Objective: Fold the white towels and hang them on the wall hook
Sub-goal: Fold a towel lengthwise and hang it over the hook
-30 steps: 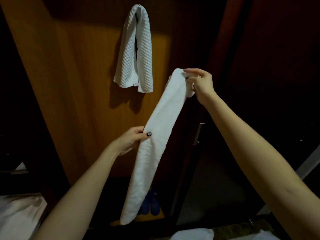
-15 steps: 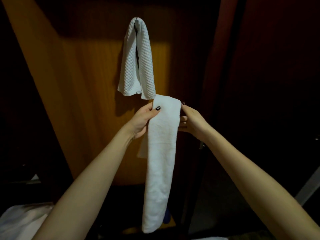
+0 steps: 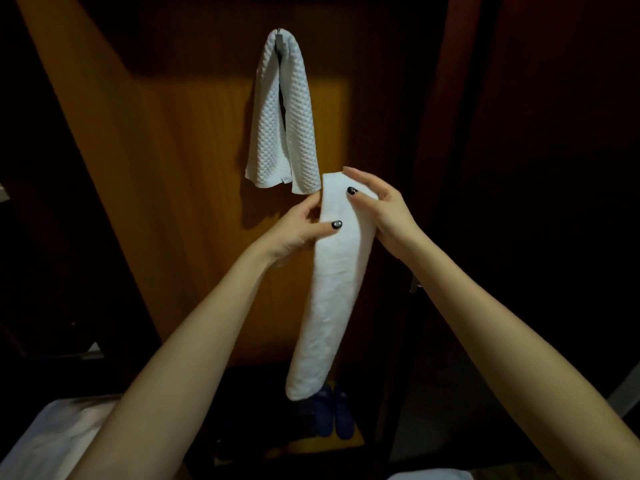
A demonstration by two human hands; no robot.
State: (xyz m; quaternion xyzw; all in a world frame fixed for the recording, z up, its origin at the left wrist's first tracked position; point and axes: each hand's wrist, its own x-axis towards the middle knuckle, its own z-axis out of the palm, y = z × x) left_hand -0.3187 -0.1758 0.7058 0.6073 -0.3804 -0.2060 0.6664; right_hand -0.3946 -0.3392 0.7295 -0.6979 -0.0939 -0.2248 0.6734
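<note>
**Wood-panelled wall, one towel hung, another in hand**

Warm orange wood panel (image 3: 180, 188) fills the dim background, lit in a patch below a small metal hook (image 3: 279, 32) near its top. A white waffle-weave towel (image 3: 281, 126) is draped over that hook, folded into a narrow band, its two ends hanging side by side to nearly the same level. Just below and to the right of those ends, a person holds a second white towel (image 3: 334, 306), smoother in texture and folded lengthwise into a long slim strip. It hangs free in the air, slanting down and slightly left. Its rounded lower end dangles in front of a pair of blue slippers (image 3: 334, 414) set low beneath the panel. The left hand (image 3: 294, 233) pinches the strip's left edge a little below its top, with the thumb and its dark-polished nail across the front and the fingers behind. The right hand (image 3: 384, 209) clasps the top end, thumb pressed on the front face, fingers curved over the upper corner. The two towels are close but do not visibly touch. Pale fabric (image 3: 52, 441) lies at the lower left corner.
</note>
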